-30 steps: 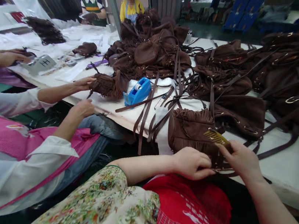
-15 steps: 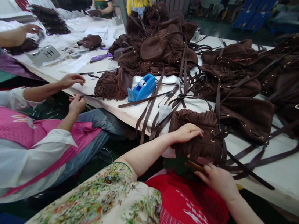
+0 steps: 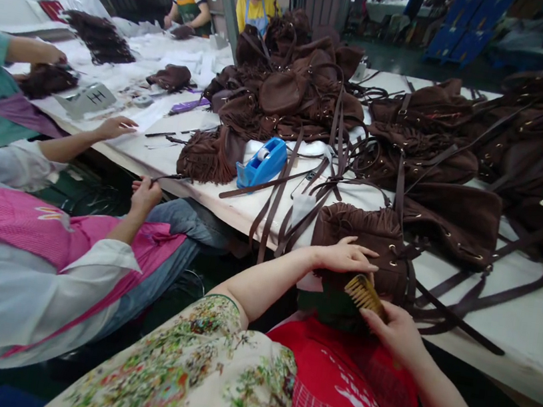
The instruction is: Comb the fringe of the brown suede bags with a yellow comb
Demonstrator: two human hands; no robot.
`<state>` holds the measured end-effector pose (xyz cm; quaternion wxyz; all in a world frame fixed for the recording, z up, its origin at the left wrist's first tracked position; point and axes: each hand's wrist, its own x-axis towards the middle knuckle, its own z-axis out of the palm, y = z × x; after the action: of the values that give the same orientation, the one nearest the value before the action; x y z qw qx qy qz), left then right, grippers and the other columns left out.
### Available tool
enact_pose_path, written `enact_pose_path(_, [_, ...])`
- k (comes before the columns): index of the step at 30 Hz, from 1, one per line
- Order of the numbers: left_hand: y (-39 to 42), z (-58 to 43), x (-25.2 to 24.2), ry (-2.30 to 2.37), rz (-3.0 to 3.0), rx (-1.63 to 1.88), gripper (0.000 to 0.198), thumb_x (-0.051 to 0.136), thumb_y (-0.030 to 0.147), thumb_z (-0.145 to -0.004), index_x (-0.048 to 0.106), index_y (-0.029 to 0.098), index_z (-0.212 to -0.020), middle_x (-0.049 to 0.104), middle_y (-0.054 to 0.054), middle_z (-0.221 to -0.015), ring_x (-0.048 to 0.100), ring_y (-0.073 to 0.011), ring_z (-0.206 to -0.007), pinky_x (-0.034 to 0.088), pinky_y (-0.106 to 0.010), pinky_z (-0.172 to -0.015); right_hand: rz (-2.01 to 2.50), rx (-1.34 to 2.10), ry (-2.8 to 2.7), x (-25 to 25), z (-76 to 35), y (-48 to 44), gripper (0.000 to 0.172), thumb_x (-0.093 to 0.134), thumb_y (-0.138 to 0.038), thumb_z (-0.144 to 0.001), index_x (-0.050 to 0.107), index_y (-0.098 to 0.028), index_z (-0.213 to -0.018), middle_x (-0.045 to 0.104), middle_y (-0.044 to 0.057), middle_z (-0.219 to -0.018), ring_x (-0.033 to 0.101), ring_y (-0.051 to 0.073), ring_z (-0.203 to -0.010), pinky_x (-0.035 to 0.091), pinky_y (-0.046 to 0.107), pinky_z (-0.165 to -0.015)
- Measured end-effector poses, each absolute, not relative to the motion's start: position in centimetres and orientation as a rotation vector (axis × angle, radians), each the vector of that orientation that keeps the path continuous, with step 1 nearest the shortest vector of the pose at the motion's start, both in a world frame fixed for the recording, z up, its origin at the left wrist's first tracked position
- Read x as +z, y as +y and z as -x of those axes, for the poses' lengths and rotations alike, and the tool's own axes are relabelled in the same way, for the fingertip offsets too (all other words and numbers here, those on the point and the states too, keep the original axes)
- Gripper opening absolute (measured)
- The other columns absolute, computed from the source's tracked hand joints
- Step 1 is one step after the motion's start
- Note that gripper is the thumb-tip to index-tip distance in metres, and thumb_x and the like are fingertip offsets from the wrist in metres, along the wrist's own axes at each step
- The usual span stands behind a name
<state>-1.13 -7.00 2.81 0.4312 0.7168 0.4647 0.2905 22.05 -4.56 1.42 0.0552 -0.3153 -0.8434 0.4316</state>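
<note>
A brown suede fringed bag [image 3: 365,233] lies at the near edge of the white table [image 3: 512,325], its fringe hanging over the edge. My left hand [image 3: 345,257] rests flat on the bag's front, fingers stretched out. My right hand [image 3: 393,328] is closed on a yellow-brown comb [image 3: 363,292], whose teeth sit against the fringe just below my left hand.
Heaps of brown fringed bags [image 3: 288,84] and long straps [image 3: 277,197] cover the table, more at the right [image 3: 538,133]. A blue tape dispenser [image 3: 262,162] stands left of my bag. A co-worker in a pink apron [image 3: 43,245] sits close on my left; other people work further back.
My left hand left the lower fringe and came to lie flat on the bag. The comb dropped below the table edge, then rose again to the fringe.
</note>
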Motion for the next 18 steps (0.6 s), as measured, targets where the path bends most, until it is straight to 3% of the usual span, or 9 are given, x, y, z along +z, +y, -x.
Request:
enact_pose_path(1, [-7.0,0.8,2.7,1.161,-1.745,0.736,0.034,0.045,0.030,-0.096,0.072,0.022,-0.076,0.071,0.001,-0.103,0.041,-0.0176,-0.135,0.001,-0.042,-0.118,0.979,1.363,-2.514,1.5,-21.6,-4.7,0.047,0.058,-0.060,-0.080,0.073,-0.016,-0.081,0.068,0.003,-0.065,0.061,0.020,-0.059,0.049,0.027,-0.055])
enact_pose_path(3, [-7.0,0.1,2.2,1.165,-1.587,0.808,0.034,0.053,0.039,-0.091,0.069,0.017,-0.070,0.069,-0.002,-0.090,0.054,-0.0188,-0.117,0.024,-0.037,-0.112,1.004,1.432,-2.461,1.6,-20.9,-5.0,0.047,0.058,-0.059,-0.080,0.074,-0.015,-0.082,0.069,0.003,-0.067,0.061,0.020,-0.060,0.049,0.027,-0.054])
enact_pose_path(5, [-7.1,-0.5,1.4,1.168,-1.394,0.904,0.042,0.059,0.053,-0.083,0.065,0.014,-0.067,0.063,-0.002,-0.076,0.060,-0.0164,-0.087,0.043,-0.030,-0.088,1.030,1.456,-2.440,1.7,-20.5,-5.1,0.048,0.060,-0.059,-0.079,0.074,-0.014,-0.083,0.068,0.003,-0.066,0.061,0.020,-0.059,0.049,0.027,-0.053])
enact_pose_path(7, [-7.1,-1.0,0.6,1.202,-1.261,0.981,0.051,0.062,0.063,-0.075,0.061,0.013,-0.066,0.053,0.002,-0.064,0.051,-0.0116,-0.065,0.041,-0.026,-0.065,1.046,1.466,-2.437,1.8,-20.5,-5.2,0.048,0.061,-0.060,-0.078,0.074,-0.014,-0.084,0.069,0.004,-0.065,0.062,0.021,-0.059,0.049,0.026,-0.052])
enact_pose_path(10, [-7.0,-1.5,-0.1,1.310,-1.293,1.022,0.054,0.059,0.065,-0.075,0.058,0.013,-0.061,0.045,0.004,-0.057,0.041,-0.0087,-0.056,0.032,-0.024,-0.055,1.081,1.418,-2.447,2.0,-20.9,-5.4,0.048,0.062,-0.061,-0.078,0.074,-0.015,-0.081,0.070,0.004,-0.067,0.063,0.022,-0.061,0.049,0.027,-0.053])
enact_pose_path(15, [-6.5,-2.5,0.4,1.569,-1.780,0.894,0.053,0.047,0.046,-0.091,0.058,0.013,-0.052,0.048,0.001,-0.049,0.040,-0.0090,-0.053,0.029,-0.028,-0.060,1.211,1.270,-2.497,1.9,-22.5,-5.2,0.051,0.058,-0.065,-0.078,0.073,-0.016,-0.076,0.069,0.002,-0.064,0.065,0.023,-0.061,0.048,0.027,-0.053])
enact_pose_path(18, [-6.5,-3.2,0.5,1.746,-1.989,0.771,0.047,0.044,0.038,-0.094,0.065,0.015,-0.058,0.061,-0.003,-0.058,0.052,-0.0128,-0.063,0.033,-0.031,-0.071,1.260,1.213,-2.535,1.8,-23.4,-5.2,0.052,0.057,-0.067,-0.078,0.072,-0.017,-0.073,0.069,0.002,-0.063,0.065,0.023,-0.061,0.048,0.026,-0.054])
